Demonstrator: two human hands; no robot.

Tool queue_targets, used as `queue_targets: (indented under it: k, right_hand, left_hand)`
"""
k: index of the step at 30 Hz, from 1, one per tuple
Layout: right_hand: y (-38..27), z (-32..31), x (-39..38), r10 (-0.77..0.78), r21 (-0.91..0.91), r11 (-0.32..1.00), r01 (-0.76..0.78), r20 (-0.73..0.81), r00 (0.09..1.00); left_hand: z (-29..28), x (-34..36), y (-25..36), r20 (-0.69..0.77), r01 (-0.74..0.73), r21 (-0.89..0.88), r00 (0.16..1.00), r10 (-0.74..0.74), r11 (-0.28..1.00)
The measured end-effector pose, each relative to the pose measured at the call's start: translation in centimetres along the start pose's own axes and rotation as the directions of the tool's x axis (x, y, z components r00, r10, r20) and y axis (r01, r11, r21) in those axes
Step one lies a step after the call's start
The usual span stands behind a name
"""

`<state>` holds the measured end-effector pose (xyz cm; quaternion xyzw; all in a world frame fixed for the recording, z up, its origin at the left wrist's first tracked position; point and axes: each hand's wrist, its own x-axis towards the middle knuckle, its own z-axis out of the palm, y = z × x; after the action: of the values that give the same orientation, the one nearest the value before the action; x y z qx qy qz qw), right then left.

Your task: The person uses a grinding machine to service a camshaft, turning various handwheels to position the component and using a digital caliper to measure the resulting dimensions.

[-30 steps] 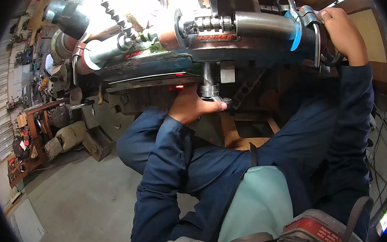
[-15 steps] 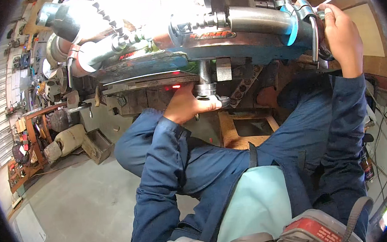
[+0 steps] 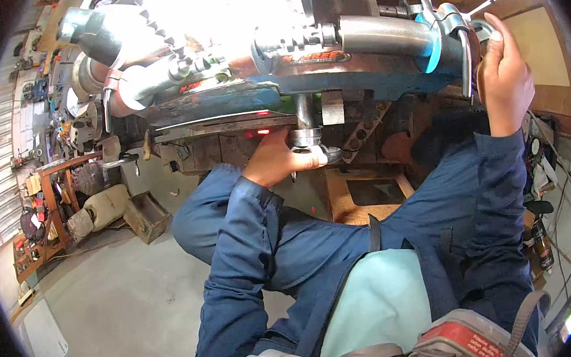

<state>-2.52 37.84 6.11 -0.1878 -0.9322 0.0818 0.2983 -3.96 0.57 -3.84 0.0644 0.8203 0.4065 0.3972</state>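
A blue machine with steel cylinders and threaded shafts stretches across the top of the view. From its underside a steel shaft drops to a dark handwheel. My left hand is closed around the wheel's left side, thumb lying across the front; its other fingers are mostly hidden. At the machine's right end, my right hand is closed on a curved metal handle, thumb and forefinger around it. A bent steel lever hangs just left of that hand.
Below the handwheel stands a wooden stool between my knees. On the left are a wooden rack, a wooden box and a pale jug. Cables hang at the right. Bright glare washes out the machine's upper middle.
The machine sits slightly lower in view. My right hand has shifted a little lower, its wrist moving left, and its fingers have changed position at the handle. My left hand keeps its hold.
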Motion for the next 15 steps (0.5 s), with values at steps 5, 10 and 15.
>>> queue_targets:
  k: [5,10,15]
  right_hand:
    - [0.0,0.6,-0.8,-0.082,0.050,0.995,0.089,-0.124,0.989]
    - [-0.8,1.1,-2.2,-0.096,0.112,0.986,0.121,-0.201,0.975]
    - [-0.9,1.5,-2.9,-0.079,0.163,0.978,0.133,-0.305,0.949]
  left_hand:
    - [-0.1,0.2,0.1,0.036,-0.032,-0.103,0.999,0.036,0.994]
    - [-0.5,0.1,0.2,0.060,-0.097,-0.064,0.993,0.101,0.993]
    - [0.1,0.9,-1.6,0.066,-0.095,-0.027,0.993,0.096,0.995]
